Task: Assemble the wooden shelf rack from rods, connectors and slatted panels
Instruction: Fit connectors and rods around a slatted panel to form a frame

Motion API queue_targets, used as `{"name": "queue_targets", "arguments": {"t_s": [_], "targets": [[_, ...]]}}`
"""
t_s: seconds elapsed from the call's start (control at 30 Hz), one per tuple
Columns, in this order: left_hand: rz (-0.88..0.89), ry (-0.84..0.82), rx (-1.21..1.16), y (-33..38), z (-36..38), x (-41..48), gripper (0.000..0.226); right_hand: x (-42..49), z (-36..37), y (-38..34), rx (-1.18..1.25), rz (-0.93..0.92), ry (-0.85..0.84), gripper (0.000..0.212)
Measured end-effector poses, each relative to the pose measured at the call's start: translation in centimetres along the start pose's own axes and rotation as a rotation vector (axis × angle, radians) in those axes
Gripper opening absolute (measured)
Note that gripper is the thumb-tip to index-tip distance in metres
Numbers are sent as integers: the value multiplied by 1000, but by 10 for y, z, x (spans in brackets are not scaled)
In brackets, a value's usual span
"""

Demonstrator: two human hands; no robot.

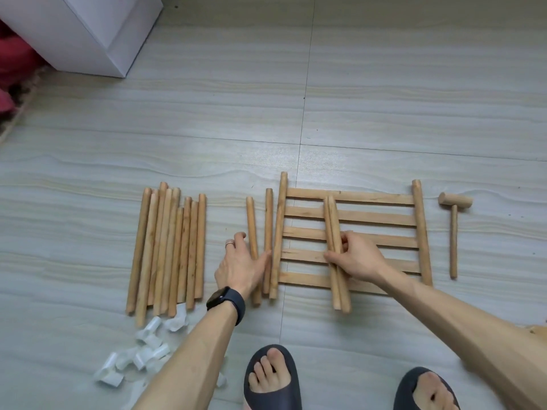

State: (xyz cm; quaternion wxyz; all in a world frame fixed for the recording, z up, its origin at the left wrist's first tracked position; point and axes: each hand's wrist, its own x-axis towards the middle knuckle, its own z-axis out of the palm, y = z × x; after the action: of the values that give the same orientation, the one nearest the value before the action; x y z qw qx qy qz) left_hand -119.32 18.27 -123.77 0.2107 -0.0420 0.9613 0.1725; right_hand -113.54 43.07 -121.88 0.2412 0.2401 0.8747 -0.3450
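1. Grey wood-grain floor tiles [384, 99] are filling the view; a white cabinet [88, 34] is standing at far L.
2. Rod pile [168, 250] is lying L of centre, rods side by side & pointing away from you. White connectors [142, 350] are sitting in a loose heap at its near end, beside your L forearm.
3. Slatted panel [376, 216] is lying flat on the floor R of centre, w/ a round rail at each end.
4. Your L hand [239, 267] is lying palm down over the single rod [251, 223], fingers relaxed & gripping nothing. Thumb tip is meeting the second rod [268, 220], which is lying just beside the panel's L rail. Watch [226, 300] is sitting on that wrist, ring [229, 243] on one finger.
5. Your R hand [361, 258] is clamping fingers & thumb round the rod pair [331, 220] approx mid-length. The pair is lying across the slats, near ends sticking out past the panel's near edge.
6. Both forearms are angling inward from the bottom corners.
7. Mallet [454, 199] is lying R of the panel, apart from it.
8. Dark slippers [272, 380] are showing at the bottom edge.
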Motion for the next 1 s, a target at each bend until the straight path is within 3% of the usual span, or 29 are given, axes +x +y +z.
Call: {"name": "queue_targets", "arguments": {"t_s": [0.2,0.37,0.47,0.73,0.9,1.0], "targets": [[-42,-25,-35,7,3,10,60,3,-18,-51,340,-39,-115,14],[-44,26,20,-19,-12,18,49,13,24,-93,455,4,-177,19],[23,50,-14,-40,-22,19,45,21,66,-111,420,13,-155,21],[75,138,-160,-94,-38,-6,32,4,117,-128,363,10,-85,61],[-21,214,-193,-117,-41,-27,32,-15,123,-125,312,-76,-205,67],[-113,297,-151,-132,-43,-43,38,-29,130,-123,234,-124,-160,59]]}}
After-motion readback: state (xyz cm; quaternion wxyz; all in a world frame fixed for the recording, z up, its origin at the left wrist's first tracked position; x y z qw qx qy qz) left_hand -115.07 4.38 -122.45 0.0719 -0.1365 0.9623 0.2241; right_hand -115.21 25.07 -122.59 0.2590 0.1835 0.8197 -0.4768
